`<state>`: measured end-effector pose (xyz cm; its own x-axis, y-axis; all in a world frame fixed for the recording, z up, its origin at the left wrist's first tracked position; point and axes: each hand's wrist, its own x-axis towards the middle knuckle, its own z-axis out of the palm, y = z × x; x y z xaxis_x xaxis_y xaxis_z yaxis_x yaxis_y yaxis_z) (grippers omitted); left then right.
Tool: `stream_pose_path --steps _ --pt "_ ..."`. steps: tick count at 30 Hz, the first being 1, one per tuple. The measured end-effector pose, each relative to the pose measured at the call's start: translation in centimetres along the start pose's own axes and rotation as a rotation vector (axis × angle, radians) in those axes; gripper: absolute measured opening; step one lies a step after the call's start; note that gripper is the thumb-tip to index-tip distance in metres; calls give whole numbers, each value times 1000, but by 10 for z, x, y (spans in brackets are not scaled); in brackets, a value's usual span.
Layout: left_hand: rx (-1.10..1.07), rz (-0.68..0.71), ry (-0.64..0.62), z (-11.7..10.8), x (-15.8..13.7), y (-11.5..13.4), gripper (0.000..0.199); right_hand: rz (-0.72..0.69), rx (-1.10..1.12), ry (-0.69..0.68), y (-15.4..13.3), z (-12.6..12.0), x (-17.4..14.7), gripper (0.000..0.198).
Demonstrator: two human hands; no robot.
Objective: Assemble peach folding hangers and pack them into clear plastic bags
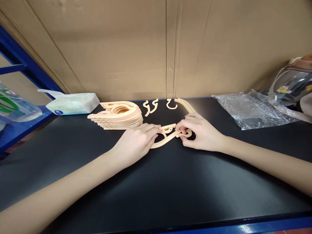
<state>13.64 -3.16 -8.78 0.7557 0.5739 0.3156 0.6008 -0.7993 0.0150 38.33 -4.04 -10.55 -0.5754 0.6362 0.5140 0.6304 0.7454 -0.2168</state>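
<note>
far left, well apart from the left hand (pixel 137 139): a blue frame (pixel 12 69), with a clear bottle (pixel 20 110) bearing a green mark. nearer to that hand, beyond it on the left: one tissue pack (pixel 73 104), a sheet standing out of its top. just beyond the left-hand grip, slightly left: a stack of hangers (pixel 115 120), peach in colour, lying flat one on another on the black table (pixel 165 191). left hand: fingers bent together over one loose hanger (pixel 164 141), closed on its left part; thumb hidden. this hanger lies between the two hands, its arms pointing right. beyond the left fingertips: two small hooks (pixel 154 106), side by side. beyond the gap between the hands: a third hook (pixel 172 105). right hand (pixel 202 131): thumb and fingers pinching a separate hook (pixel 188 133) at the hanger's right end; whether the two are joined cannot be told. just beyond this grip: curved strips (pixel 187 105), partly covered. well to its right: a crumpled plastic bag (pixel 240 109), then a clear jug (pixel 290 86), cut off by the view's edge.
</note>
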Motion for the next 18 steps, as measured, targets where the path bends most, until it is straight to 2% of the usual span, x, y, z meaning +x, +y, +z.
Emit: stream_pose_path --steps 6,10,14,18 --pt "-62 -28 -23 3 -2 -6 39 86 43 54 -1 -2 -1 7" --pt "-96 -32 -25 4 -1 -5 45 130 26 73 0 -2 -3 15" --pt "-135 5 57 2 1 -2 37 178 -124 18 -3 -2 -5 17" --pt "-122 64 50 1 2 0 35 209 -209 -51 -4 -2 -5 19"
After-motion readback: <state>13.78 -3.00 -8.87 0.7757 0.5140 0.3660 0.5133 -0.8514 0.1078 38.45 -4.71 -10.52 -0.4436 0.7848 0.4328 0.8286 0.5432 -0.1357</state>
